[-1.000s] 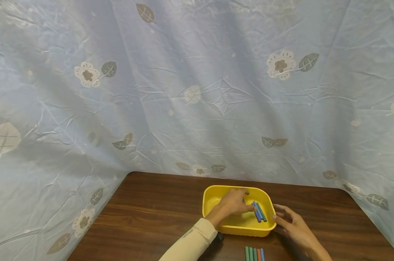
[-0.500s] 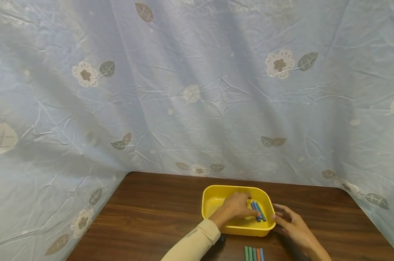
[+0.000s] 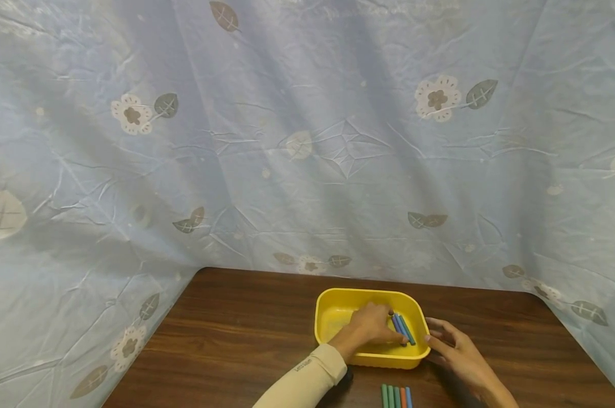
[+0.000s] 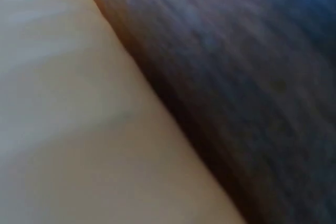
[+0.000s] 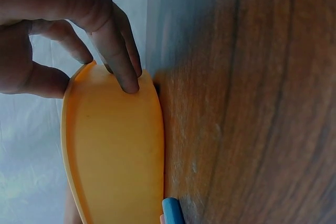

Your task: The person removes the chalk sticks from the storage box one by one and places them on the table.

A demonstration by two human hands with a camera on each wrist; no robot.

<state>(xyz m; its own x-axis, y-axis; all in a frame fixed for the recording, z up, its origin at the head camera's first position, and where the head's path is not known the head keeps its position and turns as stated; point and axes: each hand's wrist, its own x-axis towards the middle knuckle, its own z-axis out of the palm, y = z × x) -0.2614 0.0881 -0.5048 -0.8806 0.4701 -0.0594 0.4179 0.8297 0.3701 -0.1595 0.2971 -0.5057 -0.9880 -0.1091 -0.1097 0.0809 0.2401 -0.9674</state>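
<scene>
My left hand (image 3: 371, 326) reaches into a yellow plastic tray (image 3: 333, 290), fingers bent down and thumb towards the right. Several blue and teal chalk-like sticks (image 3: 403, 328) lie side by side by the thumb. A dark stick end (image 3: 391, 313) shows at the fingertips; the rest is hidden under the hand. At the tray's right end my right hand (image 3: 457, 354) grips the tray, thumb at the rim. The right wrist view shows its fingertips (image 5: 130, 85) against the outer wall. Only the cream sleeve (image 4: 79, 129) and the table fill the left wrist view.
Before the tray, a row of green, red and blue sticks (image 3: 396, 396) lies at the near edge of view. A black object (image 3: 347, 374) is partly under the left sleeve. Patterned cloth (image 3: 307, 141) hangs behind the brown wooden table (image 3: 236, 317).
The left hand has moved a little right and nearer inside the tray, its thumb now over the near ends of the blue sticks. The right hand and tray have stayed almost still.
</scene>
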